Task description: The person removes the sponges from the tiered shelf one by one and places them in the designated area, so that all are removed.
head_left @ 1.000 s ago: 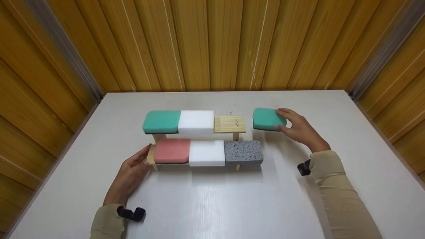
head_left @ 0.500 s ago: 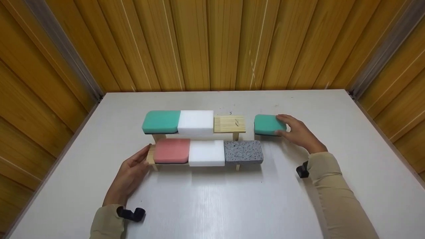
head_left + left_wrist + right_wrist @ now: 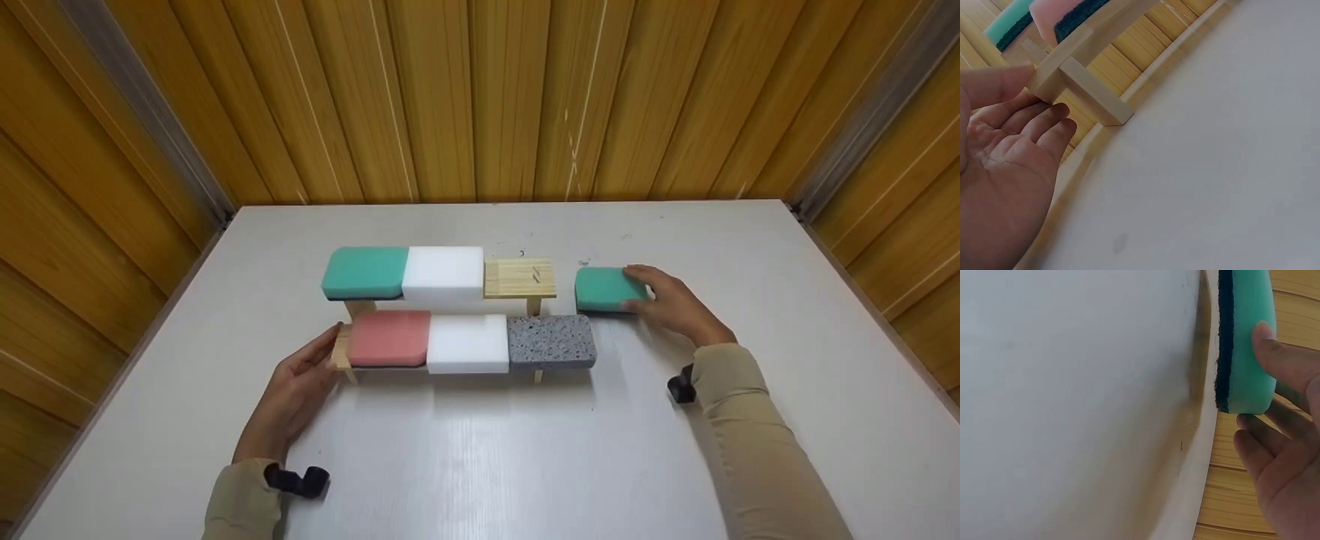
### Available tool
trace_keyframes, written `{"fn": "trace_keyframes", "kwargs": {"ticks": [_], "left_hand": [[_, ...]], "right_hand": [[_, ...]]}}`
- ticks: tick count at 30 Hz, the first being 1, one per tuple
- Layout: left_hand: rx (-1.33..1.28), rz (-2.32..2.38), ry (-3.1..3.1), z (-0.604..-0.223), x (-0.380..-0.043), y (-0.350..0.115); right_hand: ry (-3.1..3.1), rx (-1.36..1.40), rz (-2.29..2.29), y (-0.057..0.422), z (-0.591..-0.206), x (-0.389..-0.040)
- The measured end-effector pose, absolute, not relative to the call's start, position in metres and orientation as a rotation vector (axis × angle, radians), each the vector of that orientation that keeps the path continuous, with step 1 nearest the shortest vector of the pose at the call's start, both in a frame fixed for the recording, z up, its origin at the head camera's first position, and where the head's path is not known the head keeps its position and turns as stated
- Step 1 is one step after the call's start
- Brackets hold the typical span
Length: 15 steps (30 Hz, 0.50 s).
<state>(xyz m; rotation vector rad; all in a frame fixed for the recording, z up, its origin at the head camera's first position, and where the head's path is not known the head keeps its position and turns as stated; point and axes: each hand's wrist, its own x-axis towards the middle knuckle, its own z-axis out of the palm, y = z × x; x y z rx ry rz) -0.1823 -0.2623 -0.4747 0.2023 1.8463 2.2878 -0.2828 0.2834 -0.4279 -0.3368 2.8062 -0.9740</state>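
My right hand pinches the right end of a green sponge between thumb and fingers. In the right wrist view the sponge is off the table, its dark scouring layer facing down. My left hand holds the left end of a small stepped wooden stand; the left wrist view shows the thumb above and fingertips below that end. On the stand's lower step lie a pink sponge, a white sponge and a grey speckled block. The upper step bears another green sponge and another white sponge.
Bare wood shows at the upper step's right end, left of the held sponge. The white table reaches back to a wood-patterned wall. Black wrist cameras sit on both sleeves.
My right hand has brought the green sponge slightly nearer to me, moving down in the head view. The left hand and the stand stay in place.
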Motion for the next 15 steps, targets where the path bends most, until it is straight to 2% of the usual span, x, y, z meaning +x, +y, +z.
{"fn": "trace_keyframes", "kwargs": {"ticks": [15], "left_hand": [[0.208,2.269,1.868,-0.4747,-0.1823,-0.2618]], "right_hand": [[2.766,-0.3,-0.943,0.2813,-0.4326,-0.281]]}}
